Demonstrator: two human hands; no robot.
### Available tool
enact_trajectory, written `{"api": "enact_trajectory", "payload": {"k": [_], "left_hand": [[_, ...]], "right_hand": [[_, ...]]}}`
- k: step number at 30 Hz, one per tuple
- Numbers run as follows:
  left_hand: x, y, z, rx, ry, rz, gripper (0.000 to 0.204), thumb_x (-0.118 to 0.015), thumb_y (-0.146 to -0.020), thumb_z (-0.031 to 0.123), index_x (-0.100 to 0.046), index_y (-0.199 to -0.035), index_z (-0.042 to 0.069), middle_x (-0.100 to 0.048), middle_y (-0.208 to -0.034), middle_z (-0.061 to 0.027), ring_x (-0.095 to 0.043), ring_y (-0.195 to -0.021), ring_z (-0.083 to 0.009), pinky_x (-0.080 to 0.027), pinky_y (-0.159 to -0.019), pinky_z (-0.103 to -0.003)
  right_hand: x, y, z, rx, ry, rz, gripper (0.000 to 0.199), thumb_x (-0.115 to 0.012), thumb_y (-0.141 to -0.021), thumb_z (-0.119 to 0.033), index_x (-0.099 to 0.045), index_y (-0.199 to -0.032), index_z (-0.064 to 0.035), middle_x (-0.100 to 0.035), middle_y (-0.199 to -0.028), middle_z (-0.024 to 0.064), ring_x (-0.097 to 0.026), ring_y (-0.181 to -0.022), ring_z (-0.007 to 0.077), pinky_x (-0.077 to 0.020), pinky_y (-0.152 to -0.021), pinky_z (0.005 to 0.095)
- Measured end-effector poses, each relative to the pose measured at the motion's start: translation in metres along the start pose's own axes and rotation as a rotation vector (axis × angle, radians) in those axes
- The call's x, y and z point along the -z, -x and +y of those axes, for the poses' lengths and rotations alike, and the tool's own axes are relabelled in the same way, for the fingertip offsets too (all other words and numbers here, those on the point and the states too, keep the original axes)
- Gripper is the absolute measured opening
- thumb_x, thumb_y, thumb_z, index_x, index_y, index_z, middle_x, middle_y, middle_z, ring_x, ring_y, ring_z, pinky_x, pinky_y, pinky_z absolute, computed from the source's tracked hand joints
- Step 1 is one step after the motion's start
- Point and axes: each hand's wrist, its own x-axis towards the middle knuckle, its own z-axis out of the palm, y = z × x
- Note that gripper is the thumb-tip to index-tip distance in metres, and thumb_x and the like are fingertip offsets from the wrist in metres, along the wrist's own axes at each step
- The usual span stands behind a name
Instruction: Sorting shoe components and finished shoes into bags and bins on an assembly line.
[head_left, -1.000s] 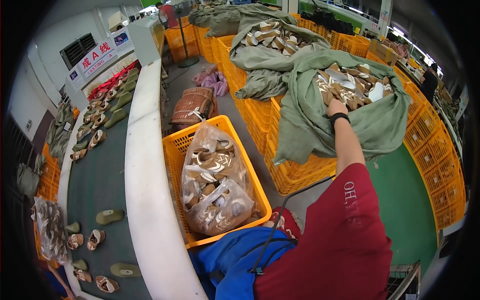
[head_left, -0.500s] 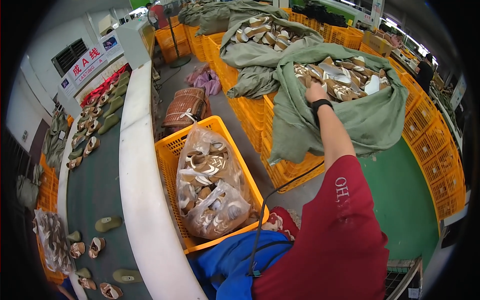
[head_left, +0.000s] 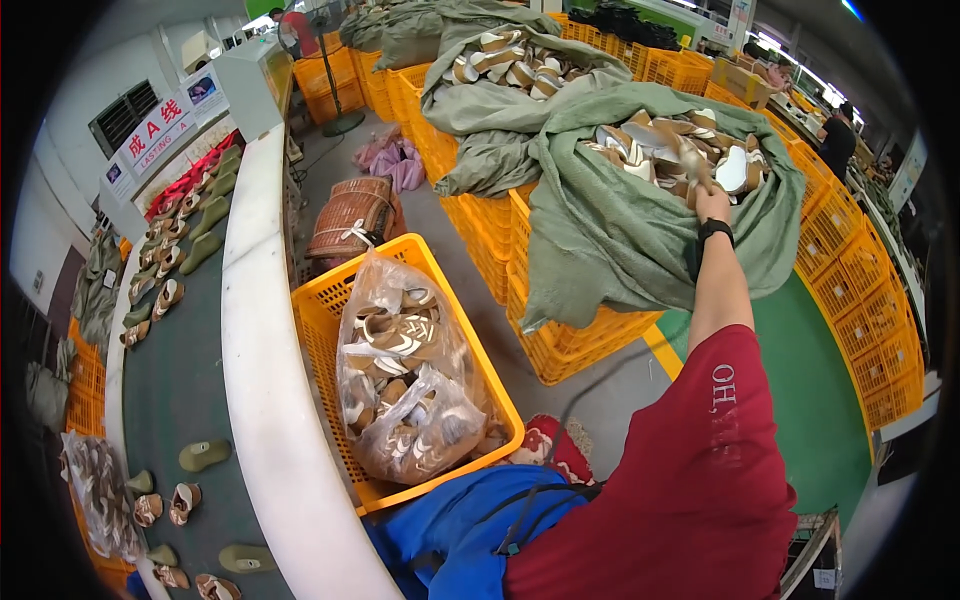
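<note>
My right hand (head_left: 712, 203), with a dark band at the wrist, reaches over the green sack (head_left: 600, 255). Its fingers are closed on a brown-and-white shoe upper (head_left: 691, 163), which is smeared by motion. Around it in the open mouth of the sack lies a heap of similar shoe uppers (head_left: 640, 135). The sack rests on stacked yellow crates (head_left: 570, 350). Nothing of my left hand shows. Near my body, a yellow crate (head_left: 470, 350) holds a clear plastic bag (head_left: 400, 375) full of brown-and-white uppers.
At the left, a dark green conveyor belt (head_left: 190, 385) with a white edge (head_left: 255, 300) carries shoe lasts (head_left: 204, 455) and uppers (head_left: 185, 502). Another sack (head_left: 470, 115) of uppers stands farther back. A woven basket (head_left: 350, 220) sits on the floor. More yellow crates (head_left: 860, 290) line the right.
My right hand has moved rightward across the heap in the sack and now lifts an upper. The view has shifted slightly. A person in red at the far back shows more fully.
</note>
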Motion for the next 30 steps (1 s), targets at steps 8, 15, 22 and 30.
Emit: {"api": "enact_trajectory", "payload": {"k": [8,15,22,30], "left_hand": [[-0.005,0.002,-0.010,-0.057,0.066,0.081,0.050,-0.078,-0.067,0.026,-0.060,-0.092,-0.013,-0.065,-0.087,-0.0179,-0.061,-0.072,-0.0233,-0.049,-0.066,-0.031],[-0.010,-0.012,-0.038,-0.058,0.074,0.077,0.052,-0.078,-0.067,0.026,-0.059,-0.096,-0.013,-0.065,-0.087,-0.0191,-0.062,-0.073,-0.0239,-0.050,-0.068,-0.033],[-0.002,0.004,-0.009,-0.058,0.072,0.068,0.055,-0.077,-0.067,0.027,-0.058,-0.099,-0.013,-0.065,-0.089,-0.0201,-0.063,-0.078,-0.0258,-0.050,-0.072,-0.033],[-0.004,-0.010,-0.037,-0.017,0.056,0.018,0.056,-0.075,-0.069,0.029,-0.056,-0.102,-0.012,-0.064,-0.092,-0.0201,-0.062,-0.080,-0.0274,-0.050,-0.072,-0.034]], "right_hand": [[-0.017,-0.009,-0.011,-0.082,-1.471,-0.489,0.031,-0.053,-0.087,-0.018,-0.049,-0.113,-0.0024,-0.056,-0.113,0.0098,-0.052,-0.104,0.0254,-0.0404,-0.091,0.0409],[-0.004,0.033,-0.066,-0.047,-1.590,-0.914,0.037,-0.043,-0.089,-0.016,-0.045,-0.120,0.0025,-0.052,-0.121,0.0130,-0.048,-0.114,0.0258,-0.0322,-0.101,0.0417],[-0.031,-0.012,-0.061,-0.005,-1.470,-0.767,0.033,-0.045,-0.089,-0.020,-0.052,-0.113,0.0013,-0.060,-0.109,0.0121,-0.056,-0.102,0.0242,-0.0371,-0.095,0.0381],[0.013,0.034,-0.111,0.046,0.358,0.326,0.024,-0.043,-0.087,-0.021,-0.062,-0.097,-0.0094,-0.061,-0.106,0.0143,-0.055,-0.104,0.0254,-0.0305,-0.091,0.0445]]}}
